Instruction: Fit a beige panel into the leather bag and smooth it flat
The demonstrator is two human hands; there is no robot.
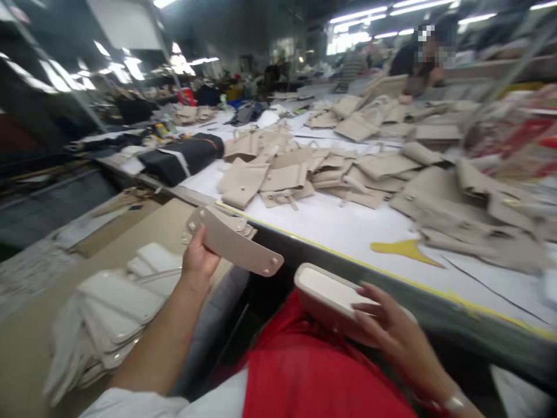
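Observation:
My left hand grips a curved beige strap with metal studs at its ends. More beige pieces with studs show behind the strap. In front of my red apron, a beige box-like piece with rounded corners and a white inner face tilts against the table edge. Over its right part lies my right hand, fingers spread and touching the white face; its thumb is not clearly seen. To the left of my left forearm, a pile of pale flat pieces with studs rests on a tan board.
Many beige fabric pieces are heaped on the white worktable. A yellow flat piece and a thin dark cord lie near its front edge. A dark roll sits at left. Across the table, a person bends over more pieces.

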